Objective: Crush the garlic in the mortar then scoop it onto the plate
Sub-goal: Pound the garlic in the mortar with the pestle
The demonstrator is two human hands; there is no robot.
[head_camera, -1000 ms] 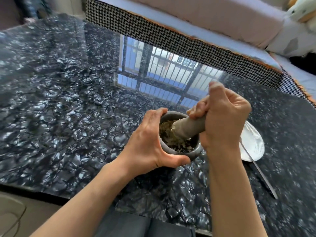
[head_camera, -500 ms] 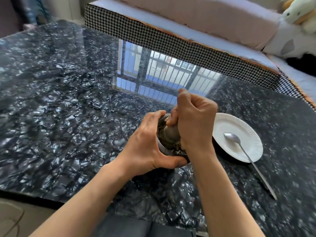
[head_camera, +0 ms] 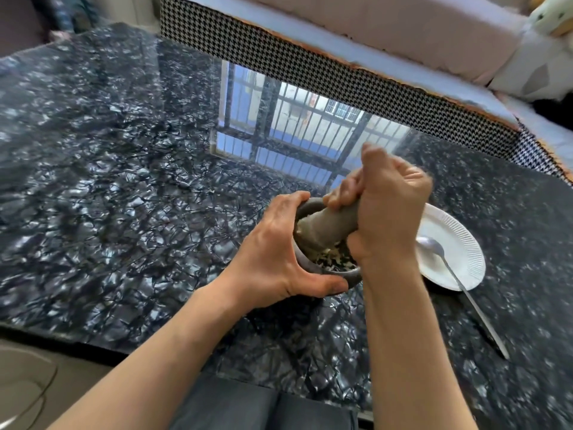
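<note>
A grey stone mortar [head_camera: 352, 279] stands on the dark marble table [head_camera: 124, 197], with crushed pale garlic [head_camera: 333, 261] in it. My left hand [head_camera: 273, 256] grips the mortar's left side, thumb along its near wall. My right hand [head_camera: 387, 209] grips a grey pestle [head_camera: 328, 226] in a fist; the pestle slants down to the left, its head against the mortar's left inner wall. To the right lies a white paper plate [head_camera: 465, 252], with a metal spoon [head_camera: 449, 271] resting bowl-first on it and its handle running toward the table's near right.
A sofa with a houndstooth edge [head_camera: 341, 79] runs along the table's far side, with cushions and a soft toy at the top right. My dark trousers [head_camera: 248, 408] show under the table's near edge.
The pestle has swung from upright and pressed down into the mortar to slanting leftward, and my right hand has shifted to the right. My left hand keeps its hold on the mortar.
</note>
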